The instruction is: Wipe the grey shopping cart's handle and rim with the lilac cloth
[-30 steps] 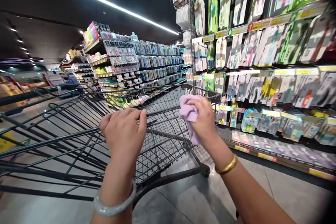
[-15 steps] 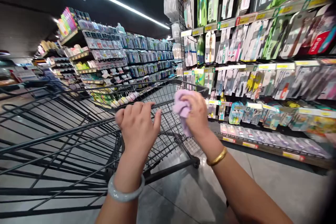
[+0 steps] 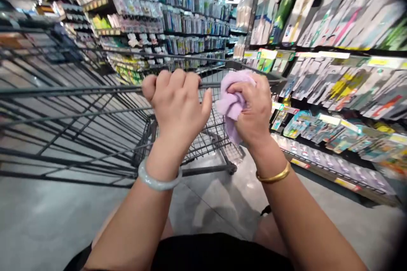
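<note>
Dark grey wire shopping trolley fills the left field, its horizontal top bar running toward centre. Left hand, wrist bearing a pale jade-like bangle, curls over that bar, knuckles up, its grip closed round the rail. Right hand, wrist bearing a gold bangle, meets the same bar just beside the left, its grip closed on a crumpled lilac cloth pressed against the rail. Both forearms extend forward from below. At right, store shelving carries hanging blister packs with yellow price labels; all printing is too blurred to read.
</note>
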Tool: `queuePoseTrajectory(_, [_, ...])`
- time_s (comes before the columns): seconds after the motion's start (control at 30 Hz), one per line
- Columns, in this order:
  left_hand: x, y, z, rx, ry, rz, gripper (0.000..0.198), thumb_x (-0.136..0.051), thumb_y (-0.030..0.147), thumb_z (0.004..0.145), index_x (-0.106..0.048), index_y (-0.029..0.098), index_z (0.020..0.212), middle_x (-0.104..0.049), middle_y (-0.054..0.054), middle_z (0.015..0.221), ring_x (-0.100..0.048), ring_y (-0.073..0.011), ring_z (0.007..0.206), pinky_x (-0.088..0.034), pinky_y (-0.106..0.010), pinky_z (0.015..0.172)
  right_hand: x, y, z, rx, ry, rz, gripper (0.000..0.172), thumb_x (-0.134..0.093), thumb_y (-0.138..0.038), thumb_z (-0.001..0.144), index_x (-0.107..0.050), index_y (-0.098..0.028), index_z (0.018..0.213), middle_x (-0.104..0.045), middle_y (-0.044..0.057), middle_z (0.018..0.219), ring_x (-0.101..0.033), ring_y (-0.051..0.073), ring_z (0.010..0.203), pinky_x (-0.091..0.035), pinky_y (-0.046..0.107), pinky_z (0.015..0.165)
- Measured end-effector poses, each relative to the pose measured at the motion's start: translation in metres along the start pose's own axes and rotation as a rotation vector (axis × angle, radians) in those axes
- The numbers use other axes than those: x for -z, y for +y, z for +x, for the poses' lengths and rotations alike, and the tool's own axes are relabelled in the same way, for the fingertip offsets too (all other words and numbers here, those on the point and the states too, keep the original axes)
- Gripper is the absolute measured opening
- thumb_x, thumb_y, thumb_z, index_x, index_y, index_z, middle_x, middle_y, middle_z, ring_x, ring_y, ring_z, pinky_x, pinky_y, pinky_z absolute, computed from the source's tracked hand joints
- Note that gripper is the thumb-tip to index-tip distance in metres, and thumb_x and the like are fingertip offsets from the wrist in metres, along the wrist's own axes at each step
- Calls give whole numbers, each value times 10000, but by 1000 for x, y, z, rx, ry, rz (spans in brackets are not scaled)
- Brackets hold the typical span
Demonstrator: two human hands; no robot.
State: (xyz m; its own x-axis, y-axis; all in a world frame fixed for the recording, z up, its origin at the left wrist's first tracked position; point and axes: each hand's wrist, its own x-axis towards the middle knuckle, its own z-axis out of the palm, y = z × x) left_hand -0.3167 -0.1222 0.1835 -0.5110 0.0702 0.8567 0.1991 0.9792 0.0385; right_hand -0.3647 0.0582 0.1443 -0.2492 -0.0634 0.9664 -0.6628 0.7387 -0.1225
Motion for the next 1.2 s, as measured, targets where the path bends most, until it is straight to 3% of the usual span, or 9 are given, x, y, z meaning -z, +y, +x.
queuePoseTrajectory(0.1, [1, 0, 1, 0, -30, -5, 315, -489, 497, 938, -625, 217, 988, -620, -86, 994, -468, -298, 1074, -253, -489, 1011, 4, 7, -2, 159, -74, 3, 157, -650, -291, 882, -684, -272, 1034, -575, 65, 1244, -533, 247, 1192, -456, 467, 1006])
queuePoseTrajectory(0.27, [4, 2, 1, -3, -32, 33, 299, -448, 478, 966, -615, 231, 986, -624, -75, 981, -499, -297, 1045, -260, -492, 1013, 2, 64, -5, -115, 245, -58, 191, -756, -279, 754, -674, -208, 912, -610, 98, 1007, -598, 252, 1046, -482, 426, 908])
queuePoseTrajectory(0.33, [5, 1, 1, -16, -27, 48, 274, -459, 461, 965, -616, 238, 979, -629, -64, 957, -508, -290, 1023, -262, -488, 1016, -1, 51, -5, -162, 283, -65, 210, -759, -260, 729, -667, -215, 912, -603, 83, 999, -600, 243, 1013, -498, 412, 873])
queuePoseTrajectory(0.53, [7, 1, 1, 3, -38, 36, 246, -467, 428, 959, -625, 240, 966, -629, -79, 954, -504, -303, 1020, -270, -490, 1003, -7, -6, -5, 177, -54, 5, 173, -651, -258, 856, -676, -303, 1021, -560, 28, 1247, -532, 222, 1176, -448, 440, 1036])
queuePoseTrajectory(0.73, [7, -1, -3, -40, -58, 74, 245, -489, 414, 946, -603, 240, 1073, -617, -99, 1030, -478, -317, 1034, -279, -495, 1005, 2, 65, -9, -280, 233, 7, 189, -691, -226, 757, -643, -209, 939, -562, 65, 1070, -551, 242, 1108, -475, 474, 989])
queuePoseTrajectory(0.83, [8, -4, -2, -70, -82, 88, 258, -535, 405, 916, -594, 244, 1110, -612, -104, 1056, -469, -329, 1041, -288, -501, 990, -4, 42, -11, -345, 267, 18, 180, -674, -236, 774, -642, -207, 948, -546, 71, 1056, -548, 247, 1090, -480, 500, 989])
queuePoseTrajectory(1.0, [10, -10, 0, -114, -108, 70, 281, -569, 343, 875, -600, 232, 1131, -619, -109, 1027, -481, -338, 1031, -294, -501, 957, -21, -21, -21, 80, -28, 151, 191, -650, -224, 854, -659, -321, 1018, -527, 41, 1263, -502, 264, 1206, -459, 498, 1054])
queuePoseTrajectory(1.07, [11, -12, 0, -137, -110, 66, 301, -565, 306, 867, -594, 237, 1159, -626, -105, 1042, -486, -329, 1022, -294, -494, 955, -21, -9, -24, 136, -87, 154, 205, -651, -213, 849, -667, -350, 1001, -551, 14, 1243, -507, 251, 1193, -450, 491, 1071])
queuePoseTrajectory(1.2, [8, -14, 1, -152, -124, 84, 363, -592, 287, 846, -578, 226, 1205, -626, -102, 1079, -479, -316, 1021, -296, -480, 970, -13, 47, -26, -225, 163, 42, 173, -610, -233, 813, -630, -253, 983, -515, 70, 1169, -523, 256, 1155, -459, 520, 1031])
